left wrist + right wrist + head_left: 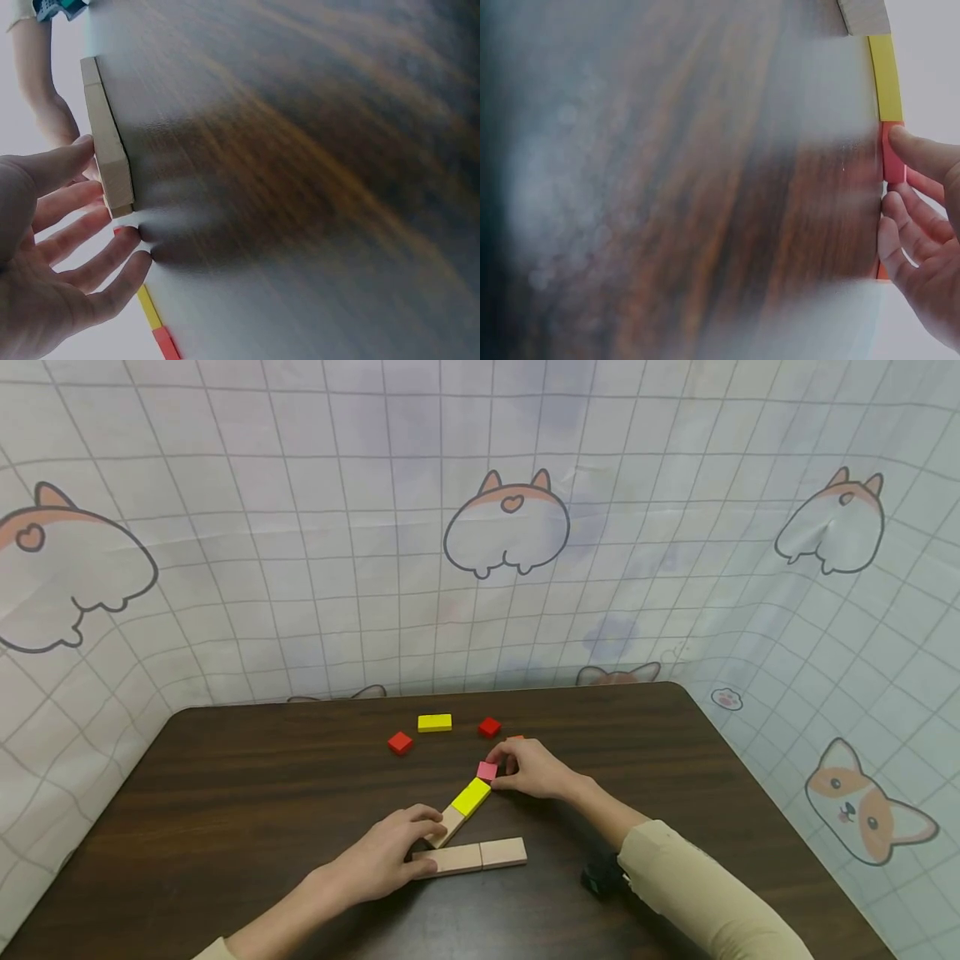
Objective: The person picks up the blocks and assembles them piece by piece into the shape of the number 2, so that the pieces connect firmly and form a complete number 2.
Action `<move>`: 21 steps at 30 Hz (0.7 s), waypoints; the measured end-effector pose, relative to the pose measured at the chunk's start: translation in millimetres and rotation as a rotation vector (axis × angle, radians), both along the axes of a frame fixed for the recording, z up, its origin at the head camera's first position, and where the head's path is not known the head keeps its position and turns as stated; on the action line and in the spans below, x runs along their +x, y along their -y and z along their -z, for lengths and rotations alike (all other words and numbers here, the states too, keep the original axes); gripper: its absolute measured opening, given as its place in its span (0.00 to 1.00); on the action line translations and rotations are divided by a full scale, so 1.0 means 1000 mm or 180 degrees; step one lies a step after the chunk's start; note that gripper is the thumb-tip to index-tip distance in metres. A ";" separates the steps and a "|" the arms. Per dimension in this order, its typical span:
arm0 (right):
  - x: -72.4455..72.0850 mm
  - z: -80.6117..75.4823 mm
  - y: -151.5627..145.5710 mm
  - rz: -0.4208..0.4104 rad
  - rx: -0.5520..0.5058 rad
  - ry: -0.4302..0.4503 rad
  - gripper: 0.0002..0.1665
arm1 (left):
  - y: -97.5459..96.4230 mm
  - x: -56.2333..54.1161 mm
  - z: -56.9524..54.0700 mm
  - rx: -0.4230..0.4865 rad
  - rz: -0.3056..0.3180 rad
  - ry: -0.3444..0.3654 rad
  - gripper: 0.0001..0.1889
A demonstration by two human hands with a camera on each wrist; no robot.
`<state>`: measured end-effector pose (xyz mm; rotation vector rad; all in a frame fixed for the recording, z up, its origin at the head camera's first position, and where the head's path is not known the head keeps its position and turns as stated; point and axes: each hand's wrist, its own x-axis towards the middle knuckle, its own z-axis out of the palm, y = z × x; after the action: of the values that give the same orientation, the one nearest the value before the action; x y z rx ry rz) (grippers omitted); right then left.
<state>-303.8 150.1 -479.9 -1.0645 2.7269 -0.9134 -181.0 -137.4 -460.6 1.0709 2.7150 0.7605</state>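
Note:
Two plain wooden blocks [503, 853] lie end to end in a near row. From its left end another plain block [450, 820], a yellow block [471, 798] and a pink block [487, 771] run diagonally away to the right. My right hand [536, 768] pinches the pink block, which meets the yellow block's far end, between thumb [919, 150] and fingers. At the corner of the two rows, my left hand [382, 852] touches the plain blocks. Its thumb [64, 163] is at the near row, and its extended fingers reach the diagonal one.
Beyond the rows lie a red block [401, 743], a yellow block [435, 723] and another red block [490, 727]. An orange block [515, 738] is partly hidden behind my right hand. The dark wood table [247, 777] ends at a printed cloth backdrop [360, 527].

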 end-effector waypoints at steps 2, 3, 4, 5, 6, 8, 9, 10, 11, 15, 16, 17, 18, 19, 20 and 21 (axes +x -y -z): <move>0.000 -0.001 0.001 -0.0007 -0.0006 -0.0003 0.18 | 0.000 0.000 0.000 -0.0002 -0.0010 0.0010 0.20; 0.000 0.000 0.000 -0.0016 -0.0010 -0.0011 0.18 | 0.000 0.000 -0.001 0.0000 -0.0013 0.0015 0.20; 0.000 -0.001 0.000 -0.0016 -0.0009 -0.0014 0.18 | 0.000 0.000 -0.001 0.0001 -0.0015 0.0019 0.20; 0.000 -0.001 0.000 -0.0012 -0.0004 -0.0010 0.18 | 0.000 0.000 -0.001 0.0000 -0.0015 0.0020 0.20; 0.000 -0.001 -0.001 -0.0004 -0.0001 -0.0003 0.18 | 0.000 0.000 -0.001 0.0001 -0.0014 0.0020 0.20; 0.000 -0.002 -0.002 0.0009 -0.0004 -0.0001 0.19 | 0.000 0.000 0.000 0.0001 -0.0011 0.0013 0.20; 0.000 -0.002 -0.003 0.0020 -0.0007 0.0011 0.19 | 0.001 0.000 0.000 0.0000 -0.0011 0.0009 0.20; 0.001 -0.003 -0.004 0.0036 -0.0001 0.0026 0.19 | 0.001 0.000 0.000 -0.0002 -0.0012 0.0002 0.21; 0.001 -0.004 -0.005 0.0052 0.0000 0.0046 0.19 | 0.001 0.000 0.000 -0.0004 -0.0012 -0.0003 0.21; -0.001 -0.007 -0.009 0.0081 -0.0027 0.0119 0.17 | 0.001 0.000 0.001 -0.0007 -0.0017 -0.0028 0.21; -0.002 -0.008 -0.011 0.0092 -0.0032 0.0128 0.17 | 0.001 0.000 0.001 -0.0002 -0.0017 -0.0030 0.21; -0.003 -0.010 -0.012 0.0113 -0.0039 0.0133 0.16 | 0.001 0.001 0.001 0.0000 -0.0020 -0.0028 0.21; -0.005 -0.011 -0.013 0.0131 -0.0038 0.0121 0.15 | 0.001 0.001 0.001 0.0005 -0.0022 -0.0028 0.21; -0.006 -0.012 -0.015 0.0151 -0.0045 0.0110 0.14 | 0.001 0.001 0.000 0.0010 -0.0024 -0.0028 0.21; -0.008 -0.013 -0.016 0.0173 -0.0063 0.0099 0.14 | 0.001 0.001 0.000 0.0011 -0.0026 -0.0029 0.21; -0.010 -0.015 -0.018 0.0197 -0.0083 0.0086 0.14 | 0.001 0.001 0.000 0.0009 -0.0029 -0.0029 0.21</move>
<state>-313.5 168.2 -465.1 -0.9697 2.7477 -0.9675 -179.6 -138.5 -460.7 1.0661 2.7289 0.7631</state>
